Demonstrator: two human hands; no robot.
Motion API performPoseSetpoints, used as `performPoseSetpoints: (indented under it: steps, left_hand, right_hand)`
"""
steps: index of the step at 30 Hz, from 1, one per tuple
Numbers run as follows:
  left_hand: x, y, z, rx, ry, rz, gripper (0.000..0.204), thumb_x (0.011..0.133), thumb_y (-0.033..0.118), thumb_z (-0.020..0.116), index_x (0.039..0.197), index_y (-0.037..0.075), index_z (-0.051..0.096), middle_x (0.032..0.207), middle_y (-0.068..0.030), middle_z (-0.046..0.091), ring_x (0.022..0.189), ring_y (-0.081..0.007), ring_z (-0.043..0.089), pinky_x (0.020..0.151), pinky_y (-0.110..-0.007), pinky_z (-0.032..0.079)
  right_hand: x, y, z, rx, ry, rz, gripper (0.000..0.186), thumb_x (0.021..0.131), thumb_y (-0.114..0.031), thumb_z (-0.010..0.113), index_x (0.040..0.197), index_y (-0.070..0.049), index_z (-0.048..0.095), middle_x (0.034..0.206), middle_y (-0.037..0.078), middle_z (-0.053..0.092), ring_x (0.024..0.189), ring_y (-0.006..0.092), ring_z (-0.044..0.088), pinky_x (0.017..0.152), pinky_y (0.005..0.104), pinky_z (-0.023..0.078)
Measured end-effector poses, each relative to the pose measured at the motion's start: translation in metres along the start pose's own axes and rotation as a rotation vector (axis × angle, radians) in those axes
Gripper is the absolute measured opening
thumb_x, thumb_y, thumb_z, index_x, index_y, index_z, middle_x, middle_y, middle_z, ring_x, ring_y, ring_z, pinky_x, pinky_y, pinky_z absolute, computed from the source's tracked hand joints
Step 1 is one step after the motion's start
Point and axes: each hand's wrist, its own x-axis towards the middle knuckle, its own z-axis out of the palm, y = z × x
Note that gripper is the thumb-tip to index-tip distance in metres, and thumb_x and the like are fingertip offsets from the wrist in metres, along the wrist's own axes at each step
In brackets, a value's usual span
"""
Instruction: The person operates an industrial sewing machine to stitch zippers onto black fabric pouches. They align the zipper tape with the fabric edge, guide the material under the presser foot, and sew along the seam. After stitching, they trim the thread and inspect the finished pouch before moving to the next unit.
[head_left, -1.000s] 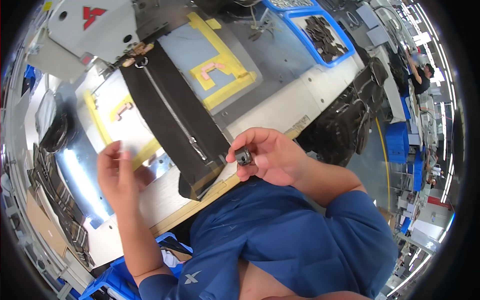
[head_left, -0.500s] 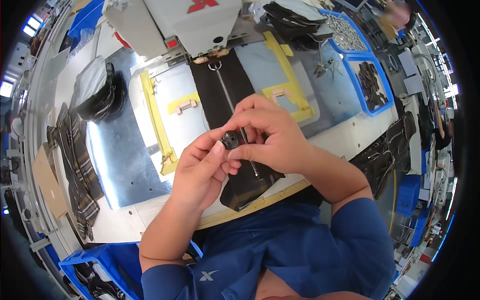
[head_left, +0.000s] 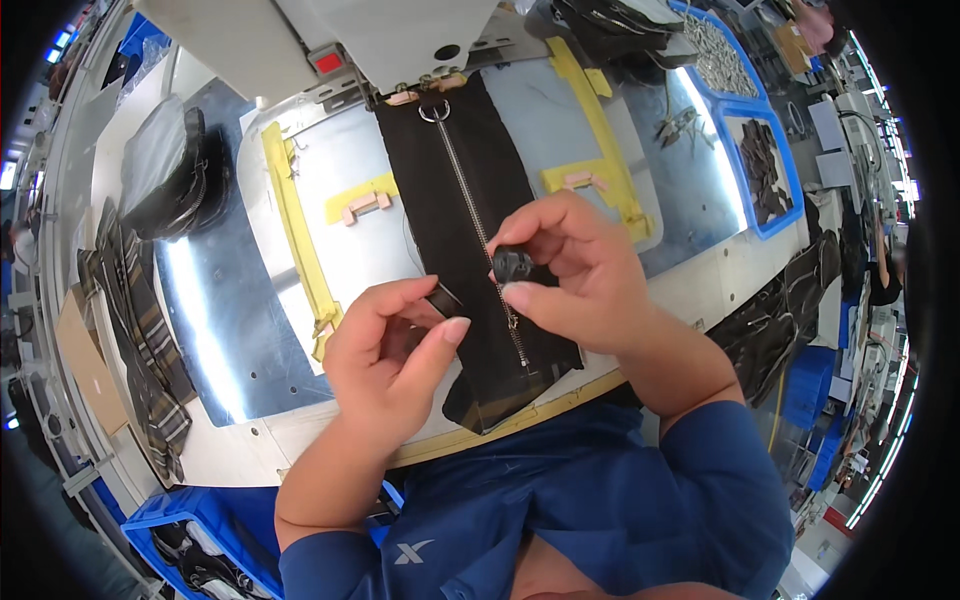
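Observation:
My right hand (head_left: 585, 275) pinches a small black, round bobbin case (head_left: 512, 263) between thumb and fingers, above the zipper. In my left hand (head_left: 390, 350) a small dark disc with a shiny edge, apparently a bobbin (head_left: 444, 299), sits at the fingertips; the curled fingers hide part of it. The two pieces are apart. Beneath both hands lies a long black fabric panel (head_left: 435, 210) with a metal zipper (head_left: 462, 180) down its middle and a metal ring (head_left: 434, 112) at its far end, under the sewing machine head (head_left: 390, 40).
Yellow-taped clamp plates (head_left: 300, 240) flank the panel. Stacked black pouches (head_left: 175, 170) and plaid fabric (head_left: 135, 330) lie left. At the right are blue trays (head_left: 797, 215) of metal parts and dark pieces, thread snips (head_left: 680, 125), and dark zippered pieces (head_left: 775, 315). A blue bin (head_left: 150, 520) stands below left.
My hands were together around the dark round piece. They have moved apart: the right takes the bobbin case to the right, while the left keeps the disc.

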Motion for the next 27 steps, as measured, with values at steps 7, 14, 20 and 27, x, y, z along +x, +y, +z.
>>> performPoseSetpoints:
  steps: [7,14,20,27]
  left_hand:
    - [-0.004,-0.005,-0.004,0.286,0.045,0.166,0.042,0.082,-0.005,0.086,0.120,-0.003,0.067,0.098,-0.0097,0.070,0.081,-0.0134,0.069,0.069,-0.024,0.055]
    - [0.007,0.001,0.001,0.633,-0.019,0.543,0.037,0.078,-0.001,0.091,0.108,0.001,0.070,0.102,-0.0153,0.071,0.079,-0.0210,0.072,0.066,-0.030,0.059]
    - [0.006,-0.002,-0.001,0.637,-0.028,0.572,0.035,0.078,-0.003,0.091,0.103,0.001,0.068,0.104,-0.0175,0.072,0.086,-0.0241,0.075,0.070,-0.029,0.061]
    - [-0.006,-0.005,0.001,0.265,-0.012,0.344,0.040,0.079,-0.011,0.088,0.108,-0.002,0.062,0.106,-0.0182,0.071,0.092,-0.0213,0.074,0.077,-0.030,0.061]
  right_hand:
    - [0.016,0.005,-0.009,-0.882,-0.017,-0.418,0.029,0.087,-0.019,0.083,0.108,-0.004,0.069,0.095,0.008,0.069,0.086,0.0189,0.067,0.074,0.0308,0.051]
    - [0.001,-0.006,0.006,-0.279,-0.162,-0.180,0.026,0.092,-0.020,0.082,0.109,-0.002,0.073,0.094,0.008,0.072,0.078,0.0152,0.068,0.066,0.0291,0.052]
    - [-0.002,-0.010,0.010,-0.299,-0.112,-0.096,0.017,0.092,-0.012,0.081,0.103,-0.001,0.075,0.086,0.008,0.073,0.072,0.0145,0.069,0.065,0.0284,0.054]
    - [-0.003,-0.004,0.011,-0.506,-0.060,-0.330,0.007,0.092,-0.006,0.078,0.094,-0.004,0.072,0.083,0.010,0.070,0.069,0.0215,0.065,0.061,0.0320,0.048]
